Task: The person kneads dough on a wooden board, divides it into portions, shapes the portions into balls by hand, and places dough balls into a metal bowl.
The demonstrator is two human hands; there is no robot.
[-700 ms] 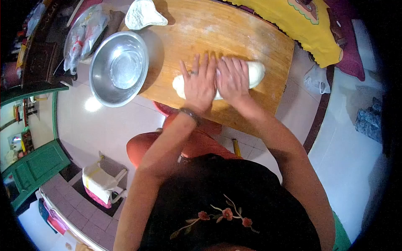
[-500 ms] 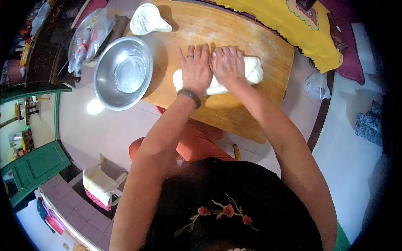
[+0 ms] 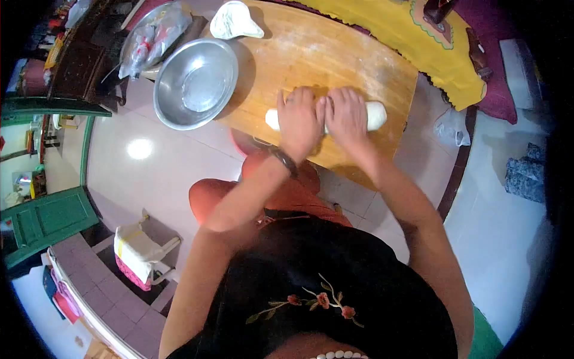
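A thick roll of white dough (image 3: 376, 115) lies across the wooden board (image 3: 311, 48) near its front edge. Both ends of it stick out past my hands. My left hand (image 3: 300, 119) is wrapped over the left part, fingers curled down its far side. Beside it, my right hand (image 3: 347, 116) grips the roll in the same way, and the two thumbs almost touch. My palms hide the middle of the dough, and a dark bracelet (image 3: 285, 162) circles my left wrist.
Left of the dough, a large metal basin (image 3: 197, 84) sits at the board's edge. Behind it stands a white container of flour (image 3: 233, 21). Plastic bags (image 3: 156, 39) fill a tray at the far left. A yellow cloth (image 3: 382, 30) hangs along the back.
My hands have drawn toward my body along with the dough, and the fingers, flatter before, now curl over it. The roll looks narrower. The camera view has shifted a little.
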